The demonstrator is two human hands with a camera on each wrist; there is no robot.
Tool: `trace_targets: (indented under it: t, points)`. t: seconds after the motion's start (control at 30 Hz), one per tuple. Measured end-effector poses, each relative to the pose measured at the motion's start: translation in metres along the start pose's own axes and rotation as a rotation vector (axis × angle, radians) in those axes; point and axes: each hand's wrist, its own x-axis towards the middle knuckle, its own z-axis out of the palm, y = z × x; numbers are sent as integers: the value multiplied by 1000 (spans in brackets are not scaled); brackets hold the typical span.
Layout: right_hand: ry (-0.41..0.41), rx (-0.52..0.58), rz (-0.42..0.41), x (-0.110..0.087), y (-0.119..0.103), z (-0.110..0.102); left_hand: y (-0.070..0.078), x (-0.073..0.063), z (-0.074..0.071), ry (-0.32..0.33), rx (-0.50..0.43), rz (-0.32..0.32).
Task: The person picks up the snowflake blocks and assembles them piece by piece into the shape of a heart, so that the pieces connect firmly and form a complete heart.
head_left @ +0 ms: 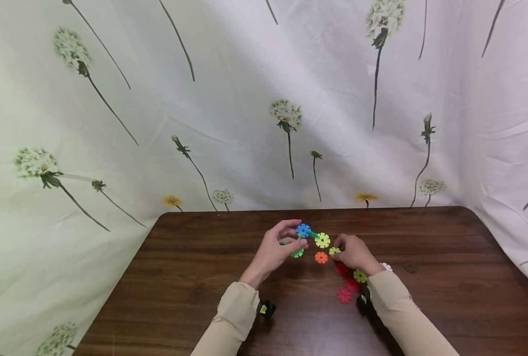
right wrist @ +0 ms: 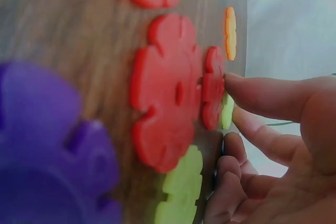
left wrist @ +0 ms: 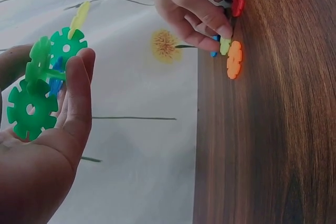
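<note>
My left hand (head_left: 274,251) is raised over the table, gripping a chain of notched plastic discs fitted together. In the left wrist view, green discs (left wrist: 32,109), a blue disc (left wrist: 55,77) and a yellow disc (left wrist: 80,18) make up this chain. Thumb and forefinger of my right hand (head_left: 356,254) pinch a loose yellow-green disc (right wrist: 227,111) low at the tabletop. An orange disc (head_left: 321,257) lies between the two hands. Close beside the right hand are red discs (right wrist: 165,93), one partly under its fingers in the head view.
The dark wooden table (head_left: 193,277) ends at a white curtain (head_left: 246,123) printed with dandelions. Around the right forearm lie another yellow-green disc (head_left: 360,276), a white disc (head_left: 386,267) and a brown disc (head_left: 410,267). A purple disc (right wrist: 52,145) looms near the right wrist camera.
</note>
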Motion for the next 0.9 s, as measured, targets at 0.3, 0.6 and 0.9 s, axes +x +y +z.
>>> trace_targets:
  t: [0.3, 0.6, 0.9]
  points:
    - [-6, 25, 37, -2, -2, -1, 2, -1, 1, -2, -9, -19]
    - [54, 89, 2, -8, 3, -1, 2, -2, 0, 37, 48, 17]
    - [202, 188, -139, -17, -2, -4, 1, -2, -1, 74, 22, -18]
